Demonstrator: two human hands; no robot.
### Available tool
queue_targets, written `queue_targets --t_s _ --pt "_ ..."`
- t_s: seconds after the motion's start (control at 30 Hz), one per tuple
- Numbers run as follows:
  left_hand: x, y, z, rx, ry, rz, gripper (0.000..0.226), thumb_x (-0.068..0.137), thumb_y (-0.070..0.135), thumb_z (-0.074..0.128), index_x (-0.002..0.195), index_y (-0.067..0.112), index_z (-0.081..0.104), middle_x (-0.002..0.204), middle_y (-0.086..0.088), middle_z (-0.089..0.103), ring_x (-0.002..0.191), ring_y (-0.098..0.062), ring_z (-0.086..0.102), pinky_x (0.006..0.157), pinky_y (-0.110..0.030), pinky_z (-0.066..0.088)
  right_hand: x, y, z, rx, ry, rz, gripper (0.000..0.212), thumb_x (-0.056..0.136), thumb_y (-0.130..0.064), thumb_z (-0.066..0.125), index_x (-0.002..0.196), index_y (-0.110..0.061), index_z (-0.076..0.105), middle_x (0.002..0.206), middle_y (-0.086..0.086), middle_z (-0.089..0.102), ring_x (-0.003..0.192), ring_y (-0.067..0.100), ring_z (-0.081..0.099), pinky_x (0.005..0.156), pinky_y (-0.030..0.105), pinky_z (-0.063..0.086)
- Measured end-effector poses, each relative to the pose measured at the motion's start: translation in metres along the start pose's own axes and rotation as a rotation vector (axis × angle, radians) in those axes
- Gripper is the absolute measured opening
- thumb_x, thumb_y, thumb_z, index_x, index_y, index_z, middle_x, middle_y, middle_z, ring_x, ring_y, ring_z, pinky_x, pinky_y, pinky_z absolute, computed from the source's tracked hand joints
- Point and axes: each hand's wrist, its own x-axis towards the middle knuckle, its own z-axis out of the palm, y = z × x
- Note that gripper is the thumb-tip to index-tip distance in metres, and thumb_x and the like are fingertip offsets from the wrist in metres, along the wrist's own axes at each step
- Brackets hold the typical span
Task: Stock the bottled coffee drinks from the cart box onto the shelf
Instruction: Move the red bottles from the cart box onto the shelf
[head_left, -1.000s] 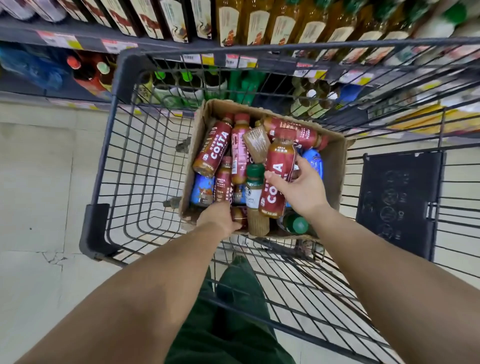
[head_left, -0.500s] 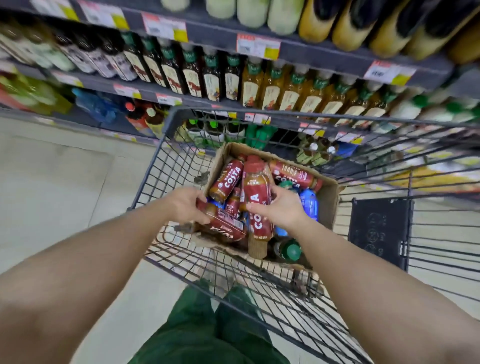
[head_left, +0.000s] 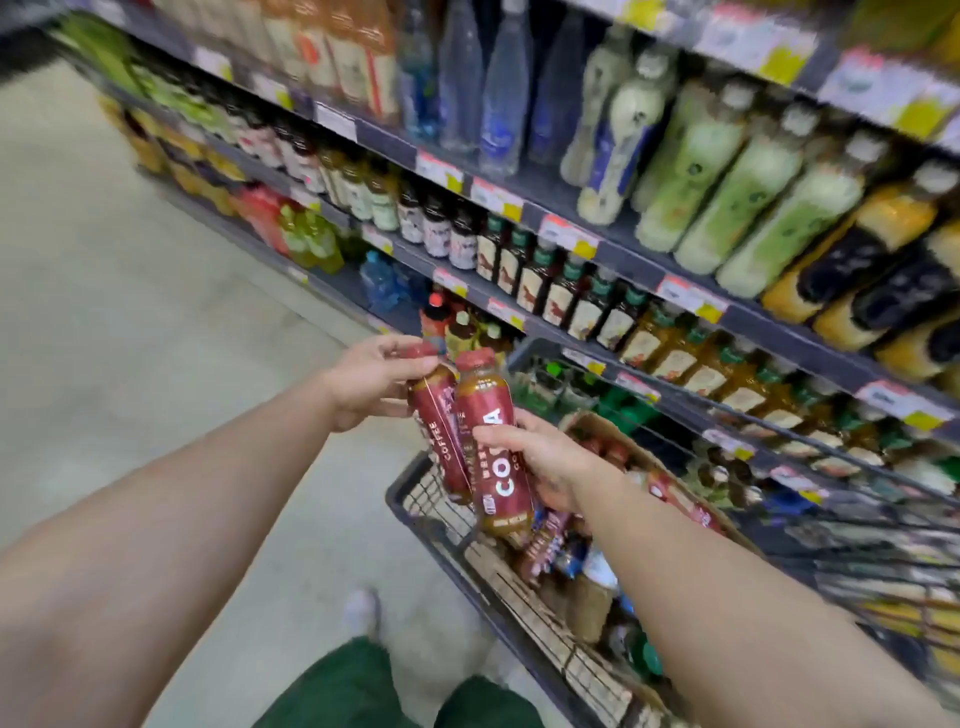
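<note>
Head view: two red coffee bottles are up out of the cart, centre of the frame, side by side and touching.
Left hand: grip clamped around the neck and shoulder of the left bottle, fingertips by its red cap.
Right hand: grip wrapped around the label of the right bottle, thumb across the front.
Box: lower right, inside the cart, more bottles lying loose in it.
Shelf: runs upper left to right edge, rows of upright bottles; frame is blurred, so I can't pick out the coffee slot.
Step in hand: carrying the pair to the shelf, I'd judge.
Doing it well: find the matching row first, keep bottles upright, set one down at a time with labels facing out, and don't knock the neighbours.
</note>
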Motion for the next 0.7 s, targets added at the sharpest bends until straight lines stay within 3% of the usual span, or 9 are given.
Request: queue_targets --t_s 0.07,0.13,0.27,0.33,0.43,0.6,0.7 --pt "-0.005 -0.005 -0.028 -0.162 0.129 -0.005 0.05 0.078 0.039 0.073 0.12 0.015 0.059 0.101 -0.004 0.071 0.091 -0.017 0.065 0.077 -0.031 0.05 0.021 -0.014 0.036 -0.012 -0.02 -0.033 0.029 0.087 -0.012 0.066 0.114 -0.017 0.057 0.1 0.012 0.069 0.084 0.025 0.067 0.084 0.043 0.054" --pt "-0.009 -0.008 -0.058 -0.276 0.194 -0.046 0.044 0.083 0.051 0.066 0.108 0.015 0.064 0.099 -0.004 0.071 0.089 -0.015 0.065 0.084 -0.032 0.051 0.045 -0.03 0.076 -0.027 -0.041 -0.061 0.033 0.086 -0.016 0.067 0.117 -0.019 0.056 0.101 0.009 0.071 0.087 0.024 0.069 0.084 0.042 0.056" --pt "-0.018 -0.011 -0.149 -0.326 0.083 -0.139 0.062 0.078 0.071 0.055 0.114 0.021 0.065 0.111 -0.005 0.071 0.106 -0.024 0.065 0.092 -0.046 0.05 0.103 -0.064 0.164 -0.076 -0.08 -0.084 0.033 0.085 -0.019 0.068 0.116 -0.021 0.057 0.097 0.005 0.074 0.087 0.022 0.071 0.081 0.04 0.056" --pt "-0.025 -0.009 -0.208 -0.382 0.019 -0.123 0.048 0.084 0.052 0.061 0.12 0.021 0.062 0.117 -0.007 0.068 0.111 -0.027 0.061 0.099 -0.055 0.046 0.131 -0.085 0.212 -0.077 -0.076 -0.093 0.032 0.086 -0.02 0.067 0.116 -0.021 0.056 0.098 0.007 0.073 0.086 0.022 0.07 0.078 0.038 0.057" --pt "-0.034 -0.011 -0.287 -0.391 0.094 -0.02 0.037 0.087 0.018 0.066 0.123 0.021 0.058 0.123 -0.006 0.065 0.118 -0.026 0.058 0.101 -0.057 0.044 0.165 -0.117 0.28 -0.1 -0.089 -0.114 0.029 0.088 -0.02 0.065 0.115 -0.019 0.055 0.099 0.009 0.07 0.084 0.022 0.069 0.071 0.035 0.057" --pt "-0.033 0.009 -0.389 -0.385 0.255 0.11 0.053 0.079 0.019 0.078 0.126 0.021 0.055 0.119 -0.003 0.069 0.111 -0.022 0.064 0.093 -0.042 0.05 0.214 -0.178 0.363 -0.173 -0.13 -0.164 0.027 0.087 -0.023 0.067 0.112 -0.019 0.057 0.099 0.007 0.071 0.085 0.021 0.07 0.07 0.033 0.057" --pt "-0.022 0.028 -0.435 -0.425 0.38 0.181 0.057 0.076 0.016 0.081 0.126 0.018 0.054 0.119 -0.005 0.068 0.104 -0.022 0.066 0.083 -0.037 0.052 0.244 -0.216 0.393 -0.255 -0.12 -0.267 0.038 0.081 -0.024 0.073 0.117 -0.02 0.06 0.108 0.008 0.072 0.099 0.025 0.069 0.091 0.044 0.054"
